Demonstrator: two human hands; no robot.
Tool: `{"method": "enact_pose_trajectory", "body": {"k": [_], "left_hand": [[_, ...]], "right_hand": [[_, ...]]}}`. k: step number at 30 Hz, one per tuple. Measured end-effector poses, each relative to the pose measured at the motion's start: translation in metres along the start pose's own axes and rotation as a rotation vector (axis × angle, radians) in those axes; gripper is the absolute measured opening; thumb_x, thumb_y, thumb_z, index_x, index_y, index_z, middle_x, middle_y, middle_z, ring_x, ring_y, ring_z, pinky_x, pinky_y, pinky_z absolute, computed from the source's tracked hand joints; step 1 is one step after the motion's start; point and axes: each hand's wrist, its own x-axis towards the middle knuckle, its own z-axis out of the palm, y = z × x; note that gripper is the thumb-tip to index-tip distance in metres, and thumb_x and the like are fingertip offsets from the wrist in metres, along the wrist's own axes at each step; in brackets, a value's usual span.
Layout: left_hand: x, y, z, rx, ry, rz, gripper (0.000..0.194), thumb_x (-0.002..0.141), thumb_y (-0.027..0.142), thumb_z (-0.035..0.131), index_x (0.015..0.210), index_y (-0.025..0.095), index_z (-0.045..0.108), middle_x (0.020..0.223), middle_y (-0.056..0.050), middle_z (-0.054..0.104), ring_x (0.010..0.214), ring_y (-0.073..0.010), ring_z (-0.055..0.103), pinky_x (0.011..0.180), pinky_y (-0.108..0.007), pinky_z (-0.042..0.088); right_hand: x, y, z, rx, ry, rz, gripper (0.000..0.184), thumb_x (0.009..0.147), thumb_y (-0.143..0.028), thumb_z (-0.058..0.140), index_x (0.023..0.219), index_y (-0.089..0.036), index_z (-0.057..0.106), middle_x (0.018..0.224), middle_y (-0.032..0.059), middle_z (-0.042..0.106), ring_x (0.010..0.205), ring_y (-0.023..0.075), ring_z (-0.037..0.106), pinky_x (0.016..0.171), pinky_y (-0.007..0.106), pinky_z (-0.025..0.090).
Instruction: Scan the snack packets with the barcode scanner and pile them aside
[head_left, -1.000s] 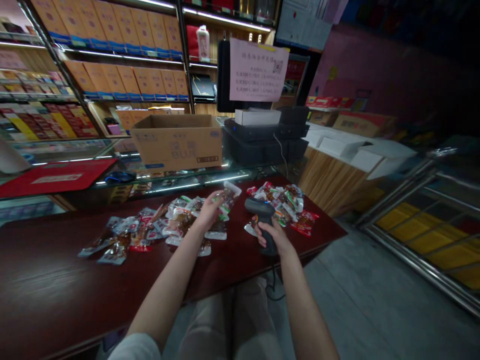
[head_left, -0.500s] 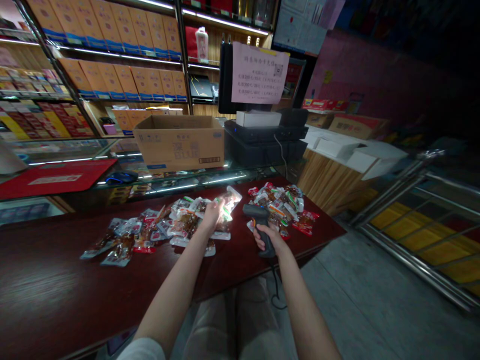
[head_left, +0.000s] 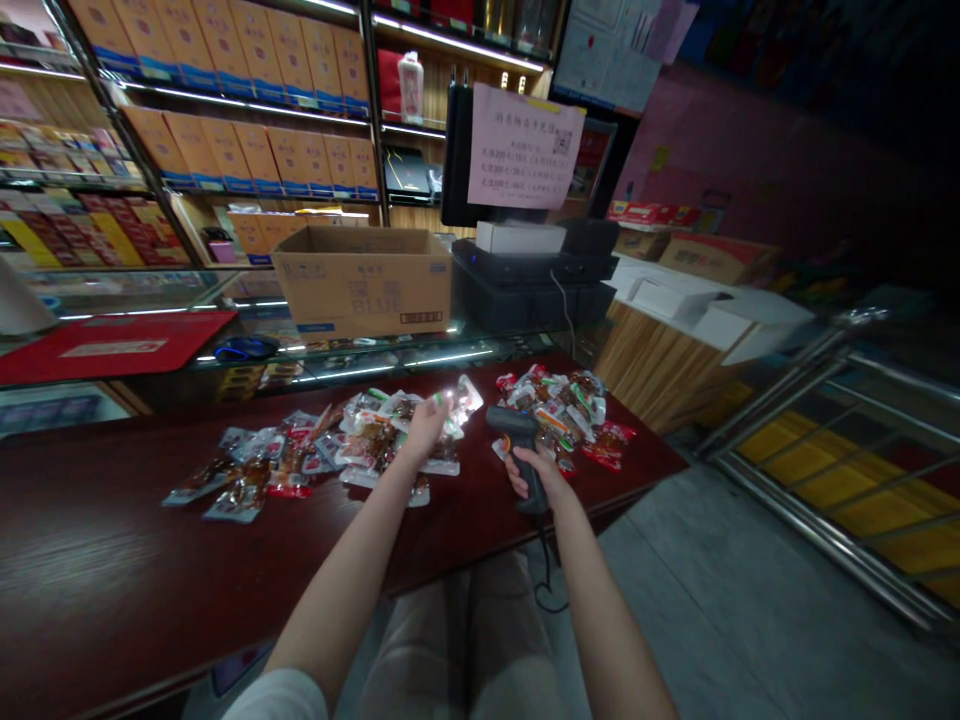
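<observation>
My right hand [head_left: 538, 472] is wrapped round the grip of a dark barcode scanner [head_left: 517, 425], whose head points left. A cable hangs from the scanner's base. Pinched in my left hand [head_left: 426, 425] is a shiny snack packet [head_left: 465, 400], held just left of the scanner head. Beneath and beside my left hand lies a heap of clear and silver snack packets [head_left: 371, 440]. More packets [head_left: 244, 470] spread to the left. A second heap of packets [head_left: 559, 400], some with red edges, sits behind and right of the scanner.
An open cardboard box [head_left: 367, 285] stands on the glass counter behind the dark red table [head_left: 97, 520]. Beside it is a monitor [head_left: 459, 155] with a paper notice [head_left: 525, 145]. A computer mouse [head_left: 246, 347] and red mat [head_left: 112, 345] lie left. A metal railing [head_left: 832, 450] is at right.
The bright light on the packet in my left hand has dimmed, and the packet's angle has shifted slightly. My right hand holds the scanner in nearly the same place.
</observation>
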Motion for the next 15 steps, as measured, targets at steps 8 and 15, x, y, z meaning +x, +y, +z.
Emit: {"method": "enact_pose_trajectory", "body": {"k": [8,15], "left_hand": [[-0.019,0.042,-0.04,1.054,0.275,0.11,0.032,0.088,0.033,0.046,0.09,0.015,0.071,0.099,-0.018,0.07,0.104,-0.0354,0.059,0.091,-0.048,0.043],[-0.02,0.036,-0.037,1.114,0.206,0.44,0.054,0.087,0.014,0.041,0.139,0.015,0.051,0.143,-0.017,0.05,0.14,-0.0313,0.036,0.118,-0.051,0.018]], "right_hand": [[-0.001,-0.002,0.0,0.031,0.002,-0.022,0.03,0.076,-0.038,0.07,0.089,-0.021,0.047,0.055,-0.0076,0.053,0.033,0.0059,0.038,0.029,0.017,0.03],[0.001,-0.002,-0.002,0.025,0.015,-0.019,0.032,0.076,-0.039,0.07,0.093,-0.02,0.05,0.055,-0.0077,0.053,0.032,0.0057,0.038,0.03,0.017,0.03]]}}
